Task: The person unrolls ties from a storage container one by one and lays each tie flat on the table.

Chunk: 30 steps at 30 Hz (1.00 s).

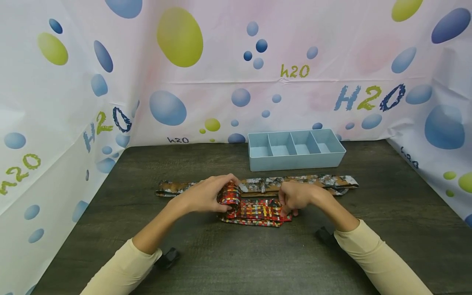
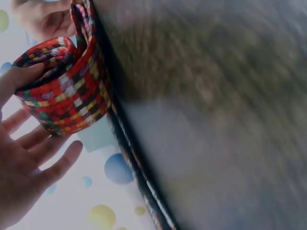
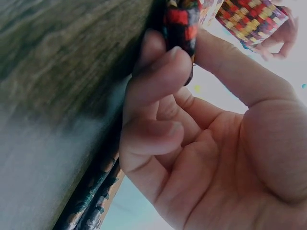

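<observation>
A red necktie [image 1: 258,211] with a multicolored woven-look pattern lies partly rolled on the table. My left hand [image 1: 206,194] grips its rolled end, thumb on the near side and fingers over the far side. In the left wrist view the coil [image 2: 72,91] stands on edge, its layers showing at the top. My right hand [image 1: 296,196] pinches the flat end at the right between thumb and fingers, and in the right wrist view the folded edge [image 3: 181,28] sits between them. Just behind both hands a brown and grey floral necktie [image 1: 273,184] stretches lengthwise, folded.
A light blue tray [image 1: 298,162] with several compartments stands at the back, right of center. Behind the dark wooden table [image 1: 236,262] hangs a white curtain [image 1: 221,41] with blue and green ovals. It also runs along the left and right sides.
</observation>
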### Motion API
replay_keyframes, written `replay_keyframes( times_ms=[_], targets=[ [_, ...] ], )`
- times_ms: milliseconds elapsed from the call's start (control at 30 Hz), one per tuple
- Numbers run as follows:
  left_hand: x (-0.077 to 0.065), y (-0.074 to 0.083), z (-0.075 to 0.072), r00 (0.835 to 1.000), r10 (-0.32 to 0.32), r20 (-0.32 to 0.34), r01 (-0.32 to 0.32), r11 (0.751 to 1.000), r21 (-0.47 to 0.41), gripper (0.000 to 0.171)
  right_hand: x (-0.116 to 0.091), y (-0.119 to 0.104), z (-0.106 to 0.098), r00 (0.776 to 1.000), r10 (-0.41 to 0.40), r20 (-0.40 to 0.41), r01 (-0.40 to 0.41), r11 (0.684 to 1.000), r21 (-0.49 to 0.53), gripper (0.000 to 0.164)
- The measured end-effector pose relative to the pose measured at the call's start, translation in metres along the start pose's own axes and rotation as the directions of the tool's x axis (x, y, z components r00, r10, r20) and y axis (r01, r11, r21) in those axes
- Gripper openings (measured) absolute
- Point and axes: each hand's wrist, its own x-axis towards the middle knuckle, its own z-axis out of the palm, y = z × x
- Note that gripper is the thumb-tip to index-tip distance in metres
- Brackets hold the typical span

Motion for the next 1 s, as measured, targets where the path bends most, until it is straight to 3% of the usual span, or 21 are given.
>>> replay_keyframes(
  times_ms=[133,500,733,1000],
  targets=[
    [-0.007,-0.003,-0.006,1.0,0.006,-0.016,-0.007,0.999,-0.035,0.065,0.0,0.0,0.0,1.0,0.001,0.003,-0.001,1.0,0.008,0.014],
    [-0.027,-0.01,-0.013,0.999,-0.029,-0.014,0.029,0.999,0.03,0.067,0.001,0.001,-0.002,1.0,0.005,0.026,-0.006,0.999,0.048,0.018],
    [-0.033,-0.015,-0.008,1.0,-0.019,0.001,0.019,1.0,0.023,0.064,-0.002,0.009,0.001,0.996,-0.088,0.018,0.087,0.996,0.024,0.018],
    [-0.034,-0.017,-0.008,1.0,-0.004,-0.005,0.004,1.0,0.006,0.063,-0.004,0.021,0.004,0.985,-0.173,0.002,0.172,0.983,0.071,0.017]
  ],
)
